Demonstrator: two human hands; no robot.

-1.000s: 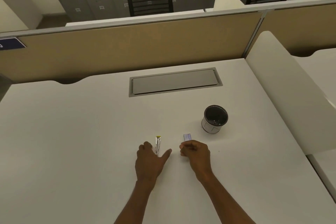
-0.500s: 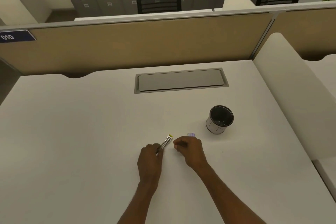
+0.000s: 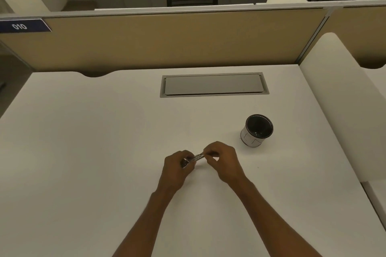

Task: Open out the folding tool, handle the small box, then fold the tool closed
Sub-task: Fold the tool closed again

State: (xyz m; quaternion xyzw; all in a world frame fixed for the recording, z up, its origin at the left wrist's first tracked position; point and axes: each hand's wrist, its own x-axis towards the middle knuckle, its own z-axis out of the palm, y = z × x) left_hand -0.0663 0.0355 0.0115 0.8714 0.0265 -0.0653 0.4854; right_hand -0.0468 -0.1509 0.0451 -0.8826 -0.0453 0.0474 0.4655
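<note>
A slim silver folding tool [image 3: 195, 158] spans the gap between my hands, just above the white desk [image 3: 94, 152]. My left hand [image 3: 177, 170] grips its near left end. My right hand [image 3: 222, 159] pinches its far right end with thumb and fingers. Only a short metal stretch shows between the fingers, so I cannot tell whether the tool is folded or opened out. The small box is hidden, most likely behind my right hand.
A black-rimmed white cup [image 3: 257, 130] stands to the right of my hands. A grey cable flap [image 3: 214, 85] is set into the desk further back. A tan partition [image 3: 167, 39] closes the far side, and a white divider [image 3: 344, 100] bounds the right.
My left hand lifted the tool off the desk and turned it sideways. My right hand left the small box and took hold of the tool's other end.
</note>
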